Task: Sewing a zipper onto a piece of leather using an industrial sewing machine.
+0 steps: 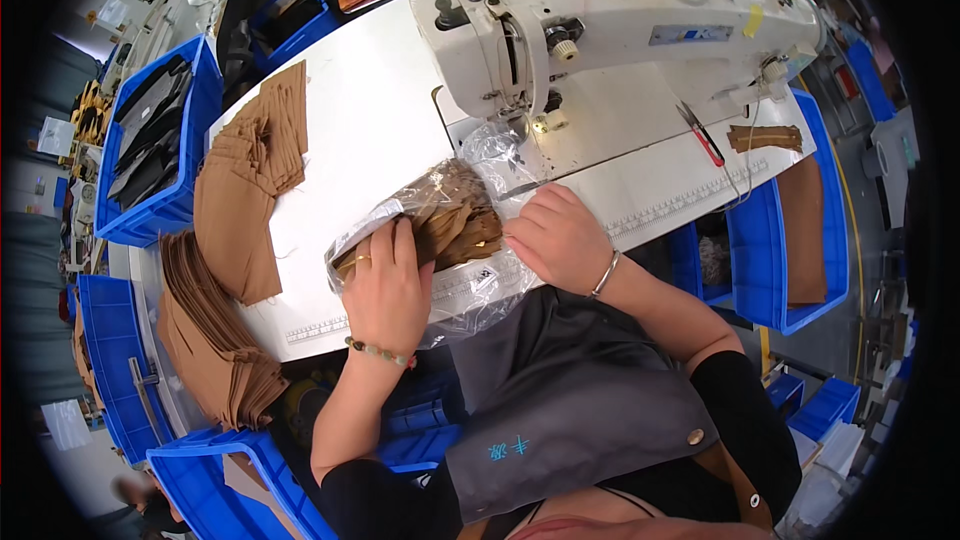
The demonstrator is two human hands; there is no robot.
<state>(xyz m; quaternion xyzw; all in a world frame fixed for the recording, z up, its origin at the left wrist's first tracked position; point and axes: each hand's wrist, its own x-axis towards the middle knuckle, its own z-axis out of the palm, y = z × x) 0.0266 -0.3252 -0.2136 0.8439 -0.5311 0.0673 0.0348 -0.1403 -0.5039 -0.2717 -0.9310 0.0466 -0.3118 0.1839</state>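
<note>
A clear plastic bag (385, 208) filled with brown fabric pieces (455, 230) lies on the white table in front of the sewing machine (640, 15). My left hand (388, 280) is at the left end of the bag, its bent fingers and thumb closed around the brown pieces at the opening; the fingertips are partly hidden. At the bag's right side, the curled fingers of my right hand (560, 238) pinch the plastic. Loose film is bunched near the needle area and hangs over the table's front edge.
Stacks of brown cut fabric (240, 210) lie on the table's left and droop over its edge (210, 340). Red-handled snips (705, 140) and a small brown bundle (765, 138) rest at the right. Blue bins stand left (205, 100) and right (755, 250). A ruler strip (690, 202) follows the front edge.
</note>
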